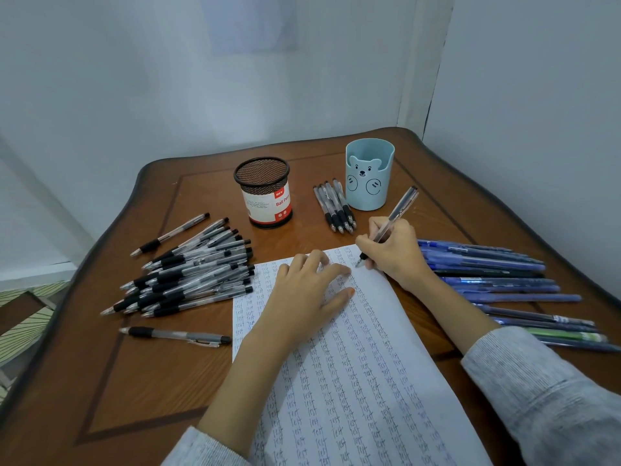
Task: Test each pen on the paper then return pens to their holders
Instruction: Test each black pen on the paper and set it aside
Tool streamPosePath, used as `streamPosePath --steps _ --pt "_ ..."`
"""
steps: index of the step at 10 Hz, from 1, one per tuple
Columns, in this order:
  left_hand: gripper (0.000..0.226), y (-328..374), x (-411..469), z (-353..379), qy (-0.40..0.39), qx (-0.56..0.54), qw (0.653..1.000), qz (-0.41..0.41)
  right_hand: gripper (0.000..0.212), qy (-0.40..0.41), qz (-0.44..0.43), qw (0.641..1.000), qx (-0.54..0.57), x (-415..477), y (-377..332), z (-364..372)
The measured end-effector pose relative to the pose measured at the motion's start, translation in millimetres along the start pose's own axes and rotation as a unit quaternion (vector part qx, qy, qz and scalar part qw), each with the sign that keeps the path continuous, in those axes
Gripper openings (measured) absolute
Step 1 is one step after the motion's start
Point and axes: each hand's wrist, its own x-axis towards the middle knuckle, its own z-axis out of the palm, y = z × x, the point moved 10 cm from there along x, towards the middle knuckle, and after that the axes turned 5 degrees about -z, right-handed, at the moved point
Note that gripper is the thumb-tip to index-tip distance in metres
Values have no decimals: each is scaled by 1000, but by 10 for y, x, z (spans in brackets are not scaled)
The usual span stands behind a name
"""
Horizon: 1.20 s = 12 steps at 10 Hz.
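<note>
The right hand point(391, 250) has its grip pinched around a clear-barrelled pen point(391, 224) with a black tip section, its point down on the paper point(363, 371) near the sheet's far right corner. The white sheet lies mid-bench, filled with columns of small blue "test" marks. The left hand point(309, 290) lies flat on it, grip spread and holding nothing. A black mesh holder point(265, 191) and a pale blue bear holder point(369, 174) stand upright beyond the paper on the brown bench point(151, 381).
</note>
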Motion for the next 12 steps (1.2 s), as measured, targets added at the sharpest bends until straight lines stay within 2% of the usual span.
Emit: streamPosePath --steps 2,5,10,11,12 --pt "40 -6 -1 4 1 2 1000 -1 31 30 2 1000 0 5 23 -69" --pt "40 2 -1 5 -2 -5 1000 -3 27 13 -2 1000 -7 16 34 -29" --pt "40 8 -11 1 1 -10 1000 0 33 33 -31 999 -21 6 -19 -52" --pt "40 6 -11 -1 3 -8 1000 1 31 34 -2 999 25 19 42 -67" --pt "40 -1 -6 0 1 -11 1000 0 31 36 45 990 131 24 138 -66"
